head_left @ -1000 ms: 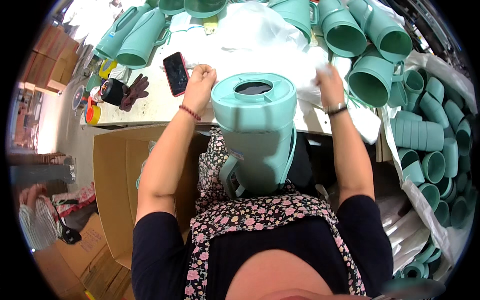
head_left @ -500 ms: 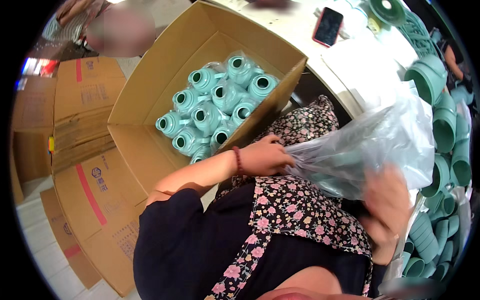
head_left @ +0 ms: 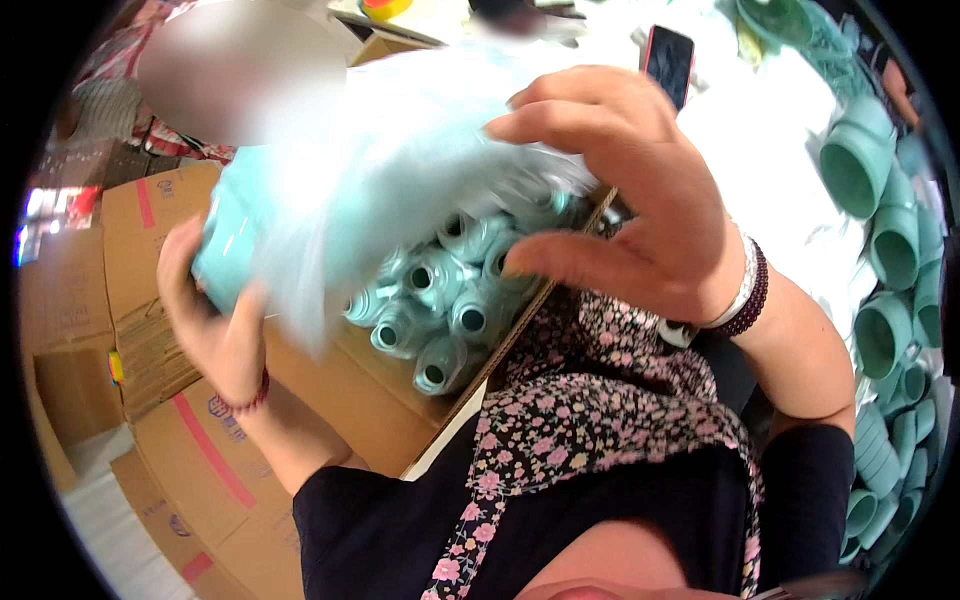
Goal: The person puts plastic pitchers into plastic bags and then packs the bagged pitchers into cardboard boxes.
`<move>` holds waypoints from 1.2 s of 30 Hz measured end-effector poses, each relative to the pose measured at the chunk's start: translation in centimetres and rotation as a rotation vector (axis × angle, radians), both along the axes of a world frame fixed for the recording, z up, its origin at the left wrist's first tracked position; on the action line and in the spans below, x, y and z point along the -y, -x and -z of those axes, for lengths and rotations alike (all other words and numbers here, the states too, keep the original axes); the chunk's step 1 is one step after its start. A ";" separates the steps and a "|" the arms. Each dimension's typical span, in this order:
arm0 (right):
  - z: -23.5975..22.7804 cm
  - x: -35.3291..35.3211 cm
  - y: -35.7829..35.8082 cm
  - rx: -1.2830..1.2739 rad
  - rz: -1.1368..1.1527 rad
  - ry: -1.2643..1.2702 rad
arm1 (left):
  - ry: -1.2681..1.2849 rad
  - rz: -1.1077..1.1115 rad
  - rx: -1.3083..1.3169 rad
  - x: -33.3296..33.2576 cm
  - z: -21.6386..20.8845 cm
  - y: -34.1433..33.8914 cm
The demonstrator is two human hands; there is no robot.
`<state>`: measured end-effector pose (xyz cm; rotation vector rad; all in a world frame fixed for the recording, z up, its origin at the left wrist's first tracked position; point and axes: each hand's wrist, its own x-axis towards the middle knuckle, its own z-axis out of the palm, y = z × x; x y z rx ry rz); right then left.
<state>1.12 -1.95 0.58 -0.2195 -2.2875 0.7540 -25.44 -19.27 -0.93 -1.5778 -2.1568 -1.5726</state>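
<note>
My left hand (head_left: 215, 320) grips a teal plastic vessel (head_left: 235, 225) by its rounded end, fingers on one side and thumb on the other. A clear plastic bag (head_left: 400, 170) hangs round the vessel and spreads to the right, blurred by motion. The bag hides much of the vessel, so its full shape cannot be made out. My right hand (head_left: 645, 190) is open at the bag's right end, thumb and fingers well apart. Below the bag, several bagged teal jugs (head_left: 435, 280) stand in a cardboard box (head_left: 365, 385), their round necks upward.
A white table (head_left: 760, 150) at the upper right bears a phone (head_left: 669, 65). Several teal plastic parts (head_left: 858, 160) are piled along the right edge. More cardboard boxes (head_left: 215, 460) stand at the left. A blurred person (head_left: 235, 70) is at the upper left.
The bag has moved from my lap at the right to above the box at the left. My left hand has swung left onto the vessel's end; my right hand has risen and opened.
</note>
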 end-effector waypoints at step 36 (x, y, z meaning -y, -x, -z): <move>4.0 17.2 -51.5 -0.960 2.049 0.515 | 0.313 0.246 0.050 -18.0 25.4 -2.3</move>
